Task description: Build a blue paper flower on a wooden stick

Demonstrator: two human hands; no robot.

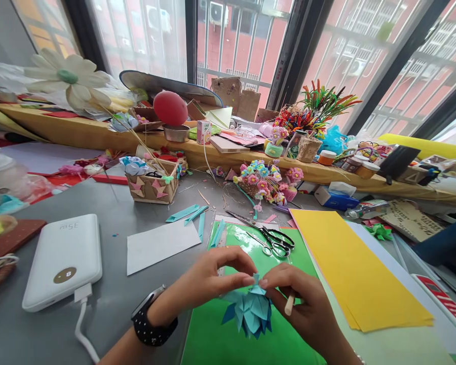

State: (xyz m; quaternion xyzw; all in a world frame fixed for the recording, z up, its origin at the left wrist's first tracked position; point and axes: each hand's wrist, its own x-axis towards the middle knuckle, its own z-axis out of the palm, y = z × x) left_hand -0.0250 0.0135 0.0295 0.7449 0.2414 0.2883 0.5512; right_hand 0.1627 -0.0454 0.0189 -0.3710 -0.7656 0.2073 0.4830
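Observation:
A blue folded-paper flower hangs with its pointed petals downward over the green mat. My left hand, with a watch on its wrist, pinches the narrow stem end at the flower's top. My right hand grips the same end from the other side. A short wooden stick is tucked in the right hand's fingers. Just beyond my hands, black-handled scissors and a smaller silver pair lie on the mat. Folded blue paper strips rest farther left, near a white paper sheet.
At left lies a white power bank with a cable plugged in. Yellow paper sheets spread at right. A decorated box and a bunch of small craft flowers stand behind. Craft supplies crowd the window ledge.

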